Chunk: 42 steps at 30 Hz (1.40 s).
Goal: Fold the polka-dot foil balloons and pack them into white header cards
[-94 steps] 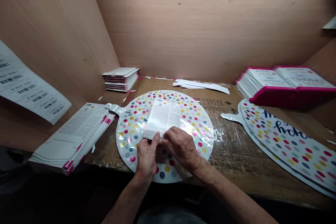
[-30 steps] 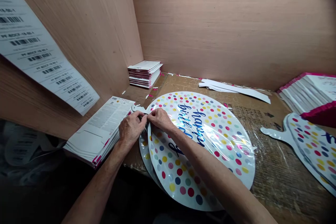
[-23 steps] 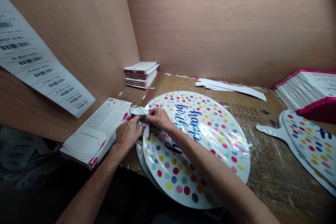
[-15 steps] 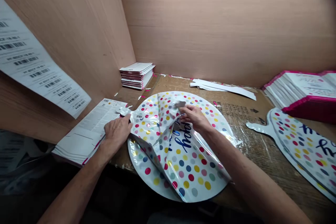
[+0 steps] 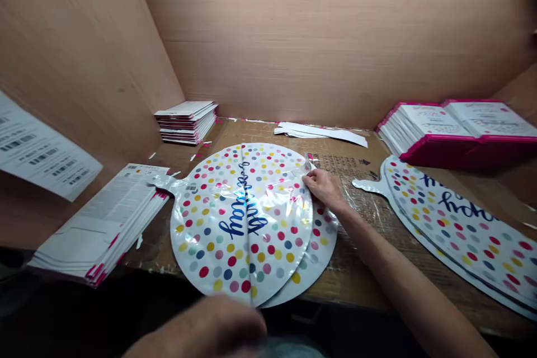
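Note:
A flat round foil balloon (image 5: 268, 235) with coloured dots and blue lettering lies spread on the bench, its neck pointing left. Beneath it, a second dotted balloon (image 5: 316, 260) shows along the lower right. My right hand (image 5: 325, 187) pinches the top balloon's right edge between thumb and fingers. Low in the picture, my left hand (image 5: 210, 324) is smeared by motion in front of the balloon's near edge. Its fingers cannot be made out. A crease runs down the middle of the top balloon.
Folded white cards (image 5: 104, 218) lie at left, below a hanging barcode label sheet (image 5: 46, 148). A card stack (image 5: 187, 123) stands in the back corner. White strips (image 5: 323, 133) lie along the back wall. At right are more balloons (image 5: 457, 224) and pink-edged cards (image 5: 457, 128).
The top balloon, bunched and folded before, now lies mostly flat. My right hand has gone to its right edge; my left hand has left the neck and come nearer. The view has shifted right.

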Each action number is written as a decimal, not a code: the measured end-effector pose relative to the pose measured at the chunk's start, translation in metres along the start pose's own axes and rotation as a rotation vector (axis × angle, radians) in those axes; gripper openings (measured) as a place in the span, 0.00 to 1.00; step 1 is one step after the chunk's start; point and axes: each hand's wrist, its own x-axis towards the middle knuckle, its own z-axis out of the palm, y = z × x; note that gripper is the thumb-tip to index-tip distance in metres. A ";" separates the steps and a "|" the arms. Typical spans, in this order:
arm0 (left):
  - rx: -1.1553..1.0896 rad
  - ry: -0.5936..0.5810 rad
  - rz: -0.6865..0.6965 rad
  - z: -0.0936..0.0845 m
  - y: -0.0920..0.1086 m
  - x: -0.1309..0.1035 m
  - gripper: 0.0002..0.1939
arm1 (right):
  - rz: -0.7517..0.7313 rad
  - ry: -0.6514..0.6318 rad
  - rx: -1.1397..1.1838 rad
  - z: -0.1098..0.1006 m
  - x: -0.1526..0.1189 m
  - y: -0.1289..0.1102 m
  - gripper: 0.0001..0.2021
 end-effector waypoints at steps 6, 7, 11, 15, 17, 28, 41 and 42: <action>0.205 0.751 -0.307 -0.043 -0.029 0.081 0.26 | -0.572 0.272 -0.472 -0.003 -0.026 0.001 0.16; 0.261 0.728 -0.333 -0.044 -0.027 0.089 0.25 | -0.669 0.243 -0.446 -0.002 -0.031 0.000 0.15; 0.285 0.452 -0.569 -0.025 -0.006 0.090 0.31 | -0.920 0.074 -0.276 -0.002 -0.071 -0.006 0.10; 0.188 0.320 -0.571 0.009 0.010 0.076 0.21 | -1.119 -0.032 -0.070 0.011 -0.142 -0.016 0.06; 0.051 0.317 -0.528 0.013 0.009 0.076 0.16 | -1.279 -0.175 -0.038 0.031 -0.180 -0.021 0.09; -0.895 0.364 -0.308 -0.070 0.028 0.069 0.20 | -0.691 -0.157 -0.440 0.034 -0.197 -0.005 0.09; -0.527 0.238 -0.377 -0.065 -0.002 0.067 0.27 | -1.044 0.276 -0.676 -0.040 -0.112 0.048 0.30; -0.376 0.354 -0.398 -0.070 -0.001 0.069 0.28 | -1.093 0.227 -0.651 -0.044 -0.106 0.049 0.29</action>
